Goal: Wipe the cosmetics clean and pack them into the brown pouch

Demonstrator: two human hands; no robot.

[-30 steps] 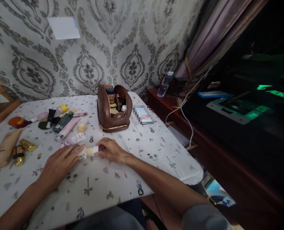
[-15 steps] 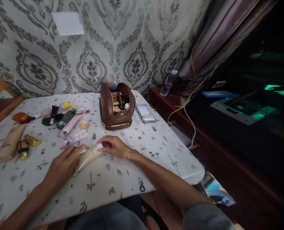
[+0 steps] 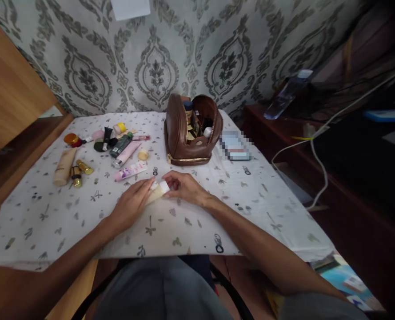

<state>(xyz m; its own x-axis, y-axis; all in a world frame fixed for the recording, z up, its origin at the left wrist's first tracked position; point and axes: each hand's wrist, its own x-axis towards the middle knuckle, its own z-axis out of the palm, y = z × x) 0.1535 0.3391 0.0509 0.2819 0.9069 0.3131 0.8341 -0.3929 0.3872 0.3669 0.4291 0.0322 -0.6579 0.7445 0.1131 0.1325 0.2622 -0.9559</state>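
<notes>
- Room: a patterned grey wall (image 3: 157, 75) stands behind a table covered by a printed white cloth (image 3: 197, 235).
- Left hand (image 3: 132, 202): grasping a cream tube (image 3: 153, 195), its fingers laid over the body. The tube is at the near middle of the table, its capped end pointing right and slightly away.
- Right hand (image 3: 188, 189): thumb and fingers curled at the tube's white cap (image 3: 164, 186); I cannot tell whether they grip it.
- Just beyond the left hand: a pink-and-white tube (image 3: 130, 171), lying flat.
- Farther out: a small pale jar (image 3: 143, 154), a pink tube (image 3: 128, 154), a dark green tube (image 3: 121, 145) and a black tube (image 3: 107, 138), grouped closely.
- Left side: a large beige tube (image 3: 64, 166) beside two gold containers (image 3: 80, 171), and an orange-lidded jar (image 3: 72, 140) farther back.
- Far middle: an open brown bag (image 3: 192, 151), upright, with several items inside.
- Right of the bag: a pixelated flat object (image 3: 235, 146).
- Far right, off the table: a clear bottle (image 3: 285, 95) and a white cable (image 3: 320, 169).
</notes>
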